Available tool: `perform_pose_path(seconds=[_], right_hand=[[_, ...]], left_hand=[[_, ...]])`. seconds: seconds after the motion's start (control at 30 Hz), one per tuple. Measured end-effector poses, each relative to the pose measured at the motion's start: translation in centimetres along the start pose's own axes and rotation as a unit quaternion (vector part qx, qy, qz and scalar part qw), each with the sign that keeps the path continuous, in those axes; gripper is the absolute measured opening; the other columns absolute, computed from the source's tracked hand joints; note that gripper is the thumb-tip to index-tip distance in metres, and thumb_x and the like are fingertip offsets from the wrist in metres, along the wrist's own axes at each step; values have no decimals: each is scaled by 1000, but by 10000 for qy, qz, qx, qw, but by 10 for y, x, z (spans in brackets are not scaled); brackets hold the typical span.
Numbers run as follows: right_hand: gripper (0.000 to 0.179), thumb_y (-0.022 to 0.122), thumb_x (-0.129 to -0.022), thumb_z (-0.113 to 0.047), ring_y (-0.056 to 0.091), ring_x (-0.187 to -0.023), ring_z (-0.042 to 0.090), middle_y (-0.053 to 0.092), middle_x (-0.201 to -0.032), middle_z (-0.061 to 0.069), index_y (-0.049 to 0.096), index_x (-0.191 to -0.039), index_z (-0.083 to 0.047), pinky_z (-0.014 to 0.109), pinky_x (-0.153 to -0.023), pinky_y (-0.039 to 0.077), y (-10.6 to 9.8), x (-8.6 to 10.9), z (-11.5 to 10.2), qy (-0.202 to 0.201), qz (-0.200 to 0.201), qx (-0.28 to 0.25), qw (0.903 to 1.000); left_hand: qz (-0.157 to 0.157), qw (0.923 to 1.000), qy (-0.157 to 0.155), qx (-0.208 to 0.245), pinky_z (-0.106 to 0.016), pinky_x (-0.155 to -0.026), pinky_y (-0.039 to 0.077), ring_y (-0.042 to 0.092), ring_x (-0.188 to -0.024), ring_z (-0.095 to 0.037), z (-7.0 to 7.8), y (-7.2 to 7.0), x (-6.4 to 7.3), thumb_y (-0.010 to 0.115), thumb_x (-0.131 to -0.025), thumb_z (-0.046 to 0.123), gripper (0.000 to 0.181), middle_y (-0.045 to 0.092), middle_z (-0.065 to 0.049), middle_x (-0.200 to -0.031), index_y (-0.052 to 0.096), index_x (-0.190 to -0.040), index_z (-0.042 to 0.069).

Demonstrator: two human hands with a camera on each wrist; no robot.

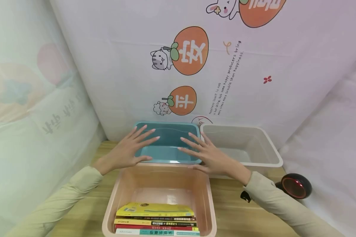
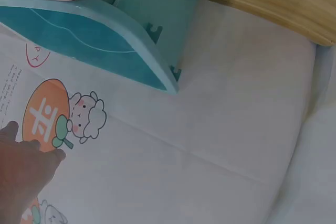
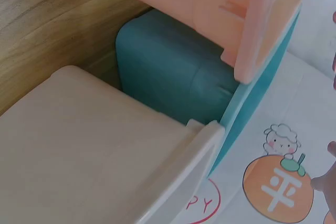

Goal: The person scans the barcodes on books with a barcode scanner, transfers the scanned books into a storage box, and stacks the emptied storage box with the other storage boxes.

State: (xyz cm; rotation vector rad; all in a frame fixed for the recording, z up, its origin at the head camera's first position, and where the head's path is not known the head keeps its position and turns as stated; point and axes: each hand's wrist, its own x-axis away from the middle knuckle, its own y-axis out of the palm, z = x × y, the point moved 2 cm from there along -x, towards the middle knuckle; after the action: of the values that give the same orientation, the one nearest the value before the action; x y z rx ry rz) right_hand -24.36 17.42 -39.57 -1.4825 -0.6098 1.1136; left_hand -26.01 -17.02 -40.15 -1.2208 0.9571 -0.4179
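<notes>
Both hands hover with fingers spread over the blue bin [image 1: 166, 152] in the head view, holding nothing. The left hand [image 1: 127, 149] is above that bin's left side; the right hand [image 1: 212, 156] is above its right side, near the white bin [image 1: 262, 164]. Nearer the person stands a pink bin [image 1: 109, 210]. Inside its front part several books [image 1: 157, 227] stand in a row, spines up, with a yellow book [image 1: 157, 209] leaning at the back. Only part of the left hand [image 2: 26, 177] shows in the left wrist view, and fingertips of the right hand [image 3: 326, 179] at the right wrist view's edge.
The bins stand close together on a wooden table [image 1: 237, 210]. Behind them hangs a white cloth [image 1: 121, 82] printed with oranges and cartoon animals. A black round device with a red ring [image 1: 296, 186] lies right of the white bin, beside the right forearm.
</notes>
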Motion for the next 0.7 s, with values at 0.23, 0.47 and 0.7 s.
perform_pose_path(seconds=[0.23,0.47,0.7], right_hand=[[66,61,-104,-49,10,-162,38,29,-171,17,44,-161,-19,70,-126,12,6,-8,-10,-412,69,-16,9991],[69,59,-104,-54,17,-160,42,31,-170,18,43,-162,-20,66,-124,25,12,-10,-21,-785,113,203,9966],[70,63,-102,-50,14,-161,40,29,-171,17,43,-161,-20,59,-128,21,17,-12,-32,-889,-6,-11,9960]], left_hand=[[-205,9981,-560,175,-70,-126,13,11,-162,-40,-4,-3,10,72,-98,42,75,30,-12,-172,42,-162,20],[-215,9924,-1089,532,-66,-128,8,13,-161,-42,-8,-6,19,70,-100,40,74,26,-9,-173,37,-165,22],[-272,9859,-1419,843,-68,-127,9,10,-161,-40,-16,-4,26,67,-103,39,74,21,-7,-175,33,-166,23]])
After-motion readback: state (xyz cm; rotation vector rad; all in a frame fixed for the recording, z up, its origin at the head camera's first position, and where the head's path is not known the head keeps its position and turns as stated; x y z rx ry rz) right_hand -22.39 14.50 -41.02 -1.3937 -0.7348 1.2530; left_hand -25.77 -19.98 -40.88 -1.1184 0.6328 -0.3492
